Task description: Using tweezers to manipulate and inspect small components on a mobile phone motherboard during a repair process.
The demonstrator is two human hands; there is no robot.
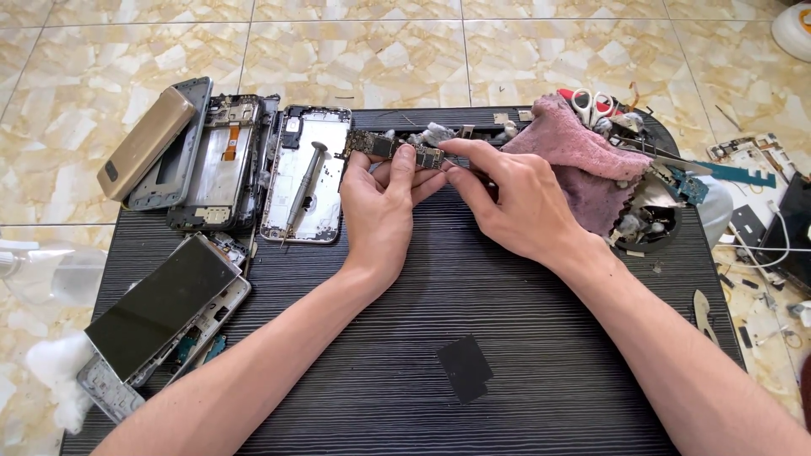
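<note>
Two hands gripping one narrow circuit board (394, 149) at twelve o'clock on the dark mat (473, 304): left hand (380, 198) pinching its middle, right hand (507, 194) pinching its end. Inspecting stage, seemingly; steadying needed next.

- A dark, ribbed surface (524, 321) sits on a cream marbled tile floor (355, 51).
- At its far left edge lie opened phone frames (221, 160) and a gold phone back (145, 142).
- A screwdriver (304, 181) rests across an open phone housing (317, 215).
- Near left: a phone with a dark screen (160, 306).
- Far right: a pink cloth (583, 156) beside scissors (591, 103).
- A small black square patch (464, 367) lies near the middle front.
- Small parts are scattered on the floor at right (760, 295).
</note>
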